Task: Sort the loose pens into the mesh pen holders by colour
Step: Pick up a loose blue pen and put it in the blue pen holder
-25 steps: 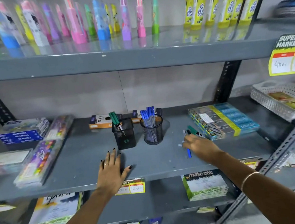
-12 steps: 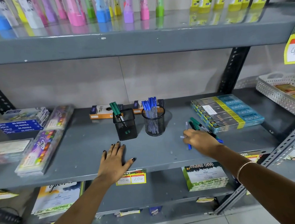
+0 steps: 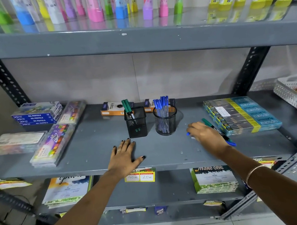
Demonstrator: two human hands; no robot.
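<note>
Pens [image 3: 215, 129] lie under the right hand [image 3: 206, 137].

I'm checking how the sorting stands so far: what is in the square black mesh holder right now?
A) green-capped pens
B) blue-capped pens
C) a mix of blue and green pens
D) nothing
A: the square mesh holder has only green-capped pens sticking out of it, while the blue-capped pens stand in the round mesh holder to its right.
</note>
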